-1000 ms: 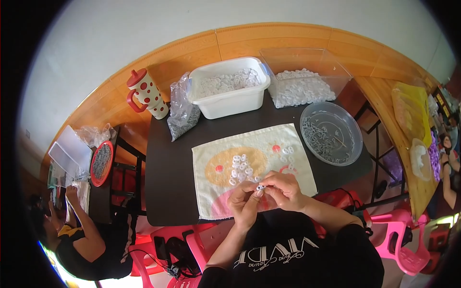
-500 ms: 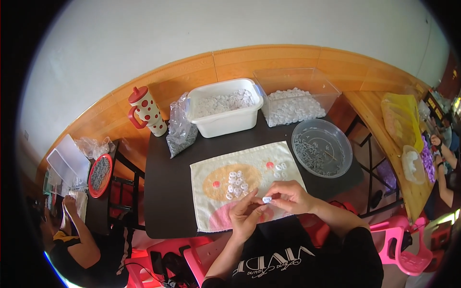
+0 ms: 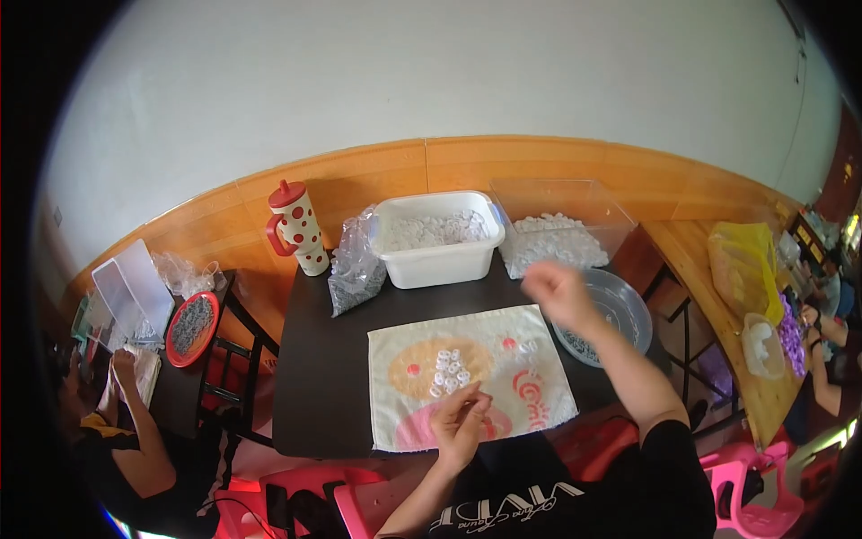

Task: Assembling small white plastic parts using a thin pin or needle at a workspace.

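A pale towel (image 3: 539, 377) with an orange oval and pink shapes lies on the black table (image 3: 323, 377). A cluster of small white rings (image 3: 449, 368) sits on the oval. My left hand (image 3: 462, 420) rests on the towel's near edge just below the rings, its fingers curled; anything in them is hidden. My right hand (image 3: 558, 292) is raised and blurred above the towel's far right corner, beside a clear round bowl (image 3: 628, 301) of small pieces. Its grip is too blurred to read.
Behind the towel stand a white tub (image 3: 437, 260) and a clear bin (image 3: 561, 211), both holding white pieces, a plastic bag (image 3: 355, 274) and a red-dotted cup (image 3: 298, 232). Another person (image 3: 135, 440) sits at lower left by a red plate (image 3: 190, 328). A wooden table (image 3: 718, 296) with a yellow bag (image 3: 745, 265) is at right.
My hands were together over the towel's near edge. The right hand has lifted away up and to the right, toward the clear bowl; the left stays on the towel.
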The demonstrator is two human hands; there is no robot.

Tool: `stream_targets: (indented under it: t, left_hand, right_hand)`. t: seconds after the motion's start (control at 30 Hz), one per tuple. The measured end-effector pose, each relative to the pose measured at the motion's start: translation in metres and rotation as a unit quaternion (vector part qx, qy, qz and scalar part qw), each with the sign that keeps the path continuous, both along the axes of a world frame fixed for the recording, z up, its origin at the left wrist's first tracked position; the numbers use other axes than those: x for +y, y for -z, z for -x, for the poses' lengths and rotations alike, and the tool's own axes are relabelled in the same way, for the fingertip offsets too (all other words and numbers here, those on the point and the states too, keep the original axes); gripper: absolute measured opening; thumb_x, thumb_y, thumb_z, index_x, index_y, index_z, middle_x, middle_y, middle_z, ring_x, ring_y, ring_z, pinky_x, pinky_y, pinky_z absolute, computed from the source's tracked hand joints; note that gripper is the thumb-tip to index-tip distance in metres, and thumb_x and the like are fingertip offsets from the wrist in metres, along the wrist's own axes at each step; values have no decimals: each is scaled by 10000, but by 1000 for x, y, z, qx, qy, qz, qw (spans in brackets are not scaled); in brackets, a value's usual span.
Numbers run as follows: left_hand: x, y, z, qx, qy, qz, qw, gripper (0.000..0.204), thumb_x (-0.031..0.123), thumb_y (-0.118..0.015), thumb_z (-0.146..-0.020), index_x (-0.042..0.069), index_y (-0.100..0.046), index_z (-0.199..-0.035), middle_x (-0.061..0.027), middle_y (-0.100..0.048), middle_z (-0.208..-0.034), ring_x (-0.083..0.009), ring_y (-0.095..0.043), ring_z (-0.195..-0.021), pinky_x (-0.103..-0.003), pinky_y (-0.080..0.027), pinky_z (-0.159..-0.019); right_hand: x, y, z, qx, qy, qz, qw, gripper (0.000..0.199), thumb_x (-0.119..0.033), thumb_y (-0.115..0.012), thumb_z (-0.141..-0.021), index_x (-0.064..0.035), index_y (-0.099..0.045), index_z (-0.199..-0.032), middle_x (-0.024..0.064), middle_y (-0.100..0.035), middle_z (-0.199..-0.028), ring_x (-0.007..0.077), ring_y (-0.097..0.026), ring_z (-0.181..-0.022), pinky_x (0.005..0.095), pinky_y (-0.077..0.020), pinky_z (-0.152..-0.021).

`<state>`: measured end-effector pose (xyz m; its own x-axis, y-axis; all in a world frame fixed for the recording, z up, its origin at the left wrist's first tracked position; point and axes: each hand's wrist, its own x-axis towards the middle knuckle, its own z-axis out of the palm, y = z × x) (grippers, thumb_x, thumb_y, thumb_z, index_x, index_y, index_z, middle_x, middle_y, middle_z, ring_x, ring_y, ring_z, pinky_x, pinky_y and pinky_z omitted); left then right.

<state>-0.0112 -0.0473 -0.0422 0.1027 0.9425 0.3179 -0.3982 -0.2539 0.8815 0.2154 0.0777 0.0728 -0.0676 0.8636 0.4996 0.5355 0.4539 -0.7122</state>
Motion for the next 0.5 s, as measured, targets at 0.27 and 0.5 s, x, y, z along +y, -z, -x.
stream_targets:
  t: [0.27,0.5]
  left_hand:
    - [5,-10,-7,-74,-175,-42,981,385,-70,-575,-890,-10,-549,-1269,-85,-586,-1175,-141,-576,-1019,-270,-486,-852]
    - [6,-14,-7,-9,-200,-50,979,393,-89,-562,-863,-28,-548,-1250,-117,-464,-1328,-158,-538,-1102,-261,-481,-850]
  right_hand:
    - [-54,72,86,-338,-158,-126,919,256,-150,-664,-784,-74,-684,-1028,142,-574,-1245,346,-547,-1077,396,-473,-884]
    - [-51,83,71,-217,-241,-110,940,127,-101,-665,-717,-50,-628,-828,122,-579,-1007,314,-557,-985,385,-493,-794]
